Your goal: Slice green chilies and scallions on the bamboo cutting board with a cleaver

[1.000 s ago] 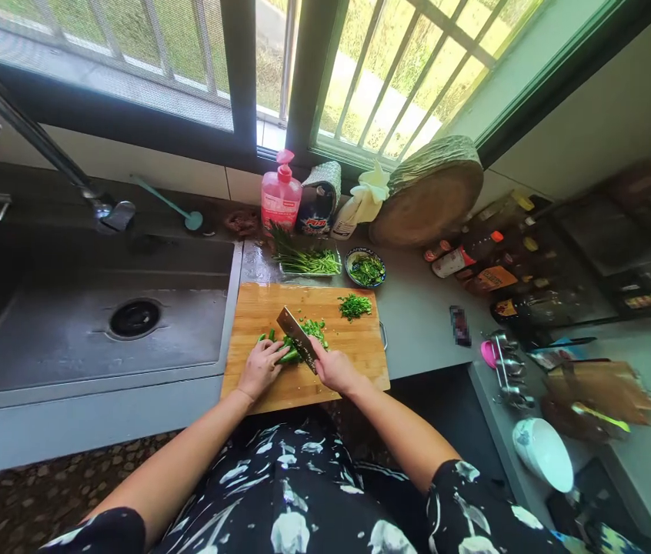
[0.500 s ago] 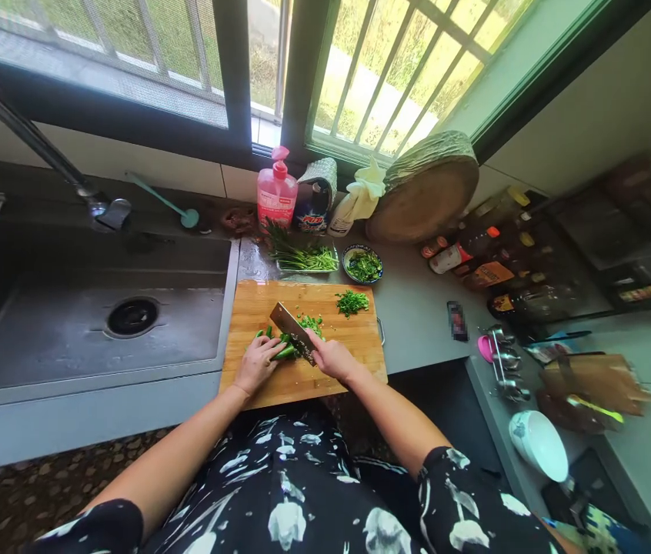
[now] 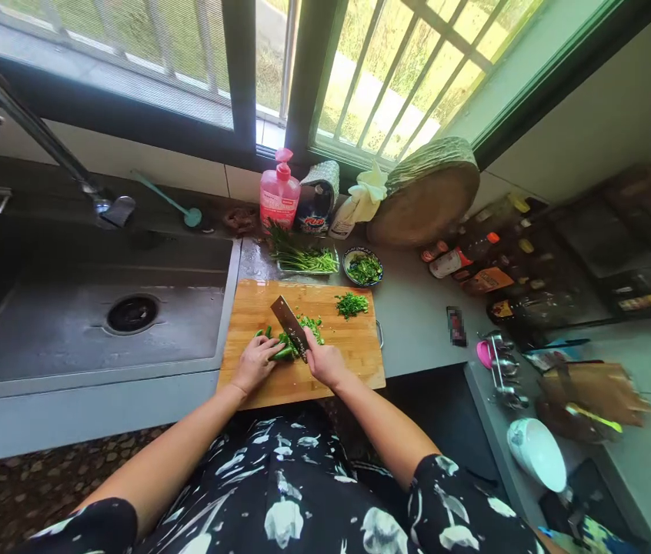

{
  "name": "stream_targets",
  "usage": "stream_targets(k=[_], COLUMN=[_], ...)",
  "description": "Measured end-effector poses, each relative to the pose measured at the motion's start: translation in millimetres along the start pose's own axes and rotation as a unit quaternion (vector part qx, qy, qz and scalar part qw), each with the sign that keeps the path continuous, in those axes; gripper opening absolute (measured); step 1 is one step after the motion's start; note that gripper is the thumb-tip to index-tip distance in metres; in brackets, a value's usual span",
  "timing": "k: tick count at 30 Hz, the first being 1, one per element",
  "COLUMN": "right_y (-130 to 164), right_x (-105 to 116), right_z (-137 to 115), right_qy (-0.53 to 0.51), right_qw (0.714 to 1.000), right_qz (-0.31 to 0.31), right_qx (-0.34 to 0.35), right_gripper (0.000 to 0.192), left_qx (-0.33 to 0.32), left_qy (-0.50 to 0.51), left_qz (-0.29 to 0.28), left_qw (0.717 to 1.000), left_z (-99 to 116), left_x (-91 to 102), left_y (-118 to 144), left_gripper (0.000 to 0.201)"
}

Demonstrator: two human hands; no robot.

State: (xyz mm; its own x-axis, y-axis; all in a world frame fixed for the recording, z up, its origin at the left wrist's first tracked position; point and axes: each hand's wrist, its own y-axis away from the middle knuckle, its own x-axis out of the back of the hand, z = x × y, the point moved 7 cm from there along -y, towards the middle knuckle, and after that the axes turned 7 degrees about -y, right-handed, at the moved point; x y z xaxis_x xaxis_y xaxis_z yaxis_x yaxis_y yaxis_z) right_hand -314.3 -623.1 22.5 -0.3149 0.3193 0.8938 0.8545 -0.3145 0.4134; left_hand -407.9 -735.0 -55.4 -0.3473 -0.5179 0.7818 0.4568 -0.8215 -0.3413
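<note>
My right hand (image 3: 324, 360) is wrapped round the handle of a cleaver (image 3: 289, 323), whose broad blade slants up to the left over the wooden cutting board (image 3: 245, 308). Bits of chopped vegetable cling to the blade. With bent fingers, my left hand (image 3: 256, 362) presses green peppers (image 3: 284, 352) onto the board, just left of the blade. Chopped green pieces (image 3: 311, 327) lie behind and to the right of the cleaver. A separate heap of chopped greens (image 3: 352, 305) sits at the board's far right corner.
Behind the board stand a tray of long green stalks (image 3: 308, 261) and a bowl of cut greens (image 3: 363, 267). The sink (image 3: 187, 323) is on the left. A pink pump bottle (image 3: 279, 196), a round chopping block (image 3: 423, 196) and a phone (image 3: 456, 326) are on the counter.
My right hand and the cleaver have shifted slightly left, toward my left hand, and the blade stands a little steeper. My left hand has hardly moved on the peppers.
</note>
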Motion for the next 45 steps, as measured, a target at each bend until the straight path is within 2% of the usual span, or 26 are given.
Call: stream_targets(k=[4,13,20,23,28,33,38,41,45], right_y=[5,17,-8,-7,13,23,13,2,-2], right_x=[9,-5,-20,-14,4,4,-12,-21,-14], right_z=[-7,-11,-17,-13,-3,0,-6,-10,-11], right_qy=[0.03,0.046,0.032,0.031,0.049,0.055,0.043,0.036,0.031], right_qw=[0.999,0.998,0.999,0.999,0.997,0.996,0.996,0.998,0.999], right_qz=[-0.009,-0.047,-0.029,-0.021,-0.035,-0.06,-0.067,-0.059,-0.042], right_qx=[0.024,0.019,0.011,0.015,0.044,0.045,0.042,0.012,-0.005], right_gripper=[0.063,0.068,0.066,0.063,0.061,0.062,0.063,0.066,0.064], left_qx=[0.004,0.003,-0.003,-0.002,0.005,0.006,0.009,0.004,-0.002], left_qy=[-0.002,-0.018,-0.025,-0.023,-0.01,-0.008,-0.005,-0.003,0.0], left_qz=[0.004,-0.01,-0.016,-0.014,-0.003,0.0,0.006,-0.003,-0.01], left_qw=[1.0,1.0,1.0,1.0,1.0,1.0,1.0,1.0,1.0], left_z=[-2,3,7,7,5,5,4,3,2], left_x=[-1.2,-0.2,3.1,4.4,3.9,2.2,2.8,2.7,3.0], left_y=[1,0,-1,-1,-2,-1,-1,-2,-1], left_gripper=[0.027,0.033,0.036,0.035,0.03,0.028,0.027,0.03,0.034])
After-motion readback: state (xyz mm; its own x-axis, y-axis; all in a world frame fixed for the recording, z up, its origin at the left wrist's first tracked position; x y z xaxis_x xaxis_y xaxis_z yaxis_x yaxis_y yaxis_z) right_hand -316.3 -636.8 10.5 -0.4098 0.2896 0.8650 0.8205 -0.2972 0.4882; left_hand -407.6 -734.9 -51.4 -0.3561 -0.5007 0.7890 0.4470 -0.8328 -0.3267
